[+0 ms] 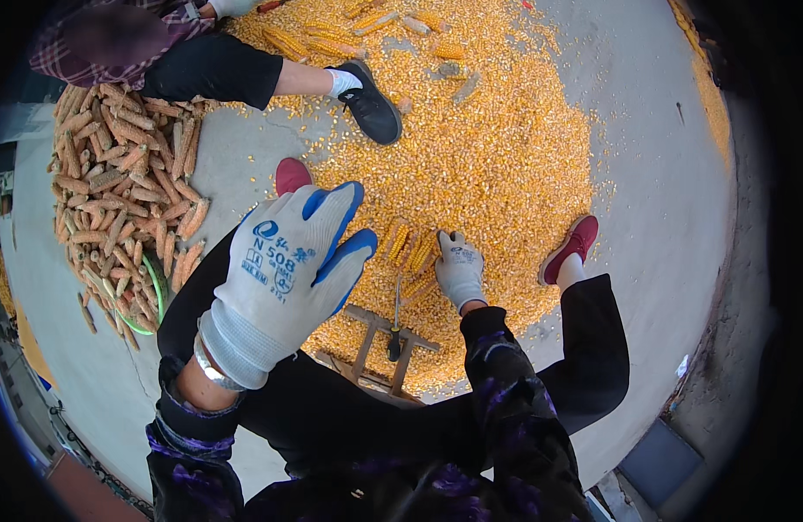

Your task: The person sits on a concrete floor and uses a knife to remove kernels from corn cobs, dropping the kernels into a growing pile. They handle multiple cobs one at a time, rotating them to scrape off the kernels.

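Observation:
My left hand (290, 261), in a white knit glove with blue coated fingers, is raised over my thigh with its fingers apart and nothing visible in it. My right hand (460, 267), gloved too, reaches down to the kernels, beside partly shelled corn cobs (422, 253); its fingertips touch or nearly touch one cob, and whether it grips it is unclear. A screwdriver (395, 326) with a dark handle lies across a small wooden frame (370, 349) between my legs, its shaft pointing at the cobs. Loose yellow corn kernels (518, 183) spread around all of these.
Bare corn cobs (124, 176) form a heap at the left, with a green hoop-like rim (157, 287) in it. Across from me sits another person, whose black shoe (374, 104) rests on the kernels. More yellow cobs (333, 40) lie near that person. My red shoes flank the kernels.

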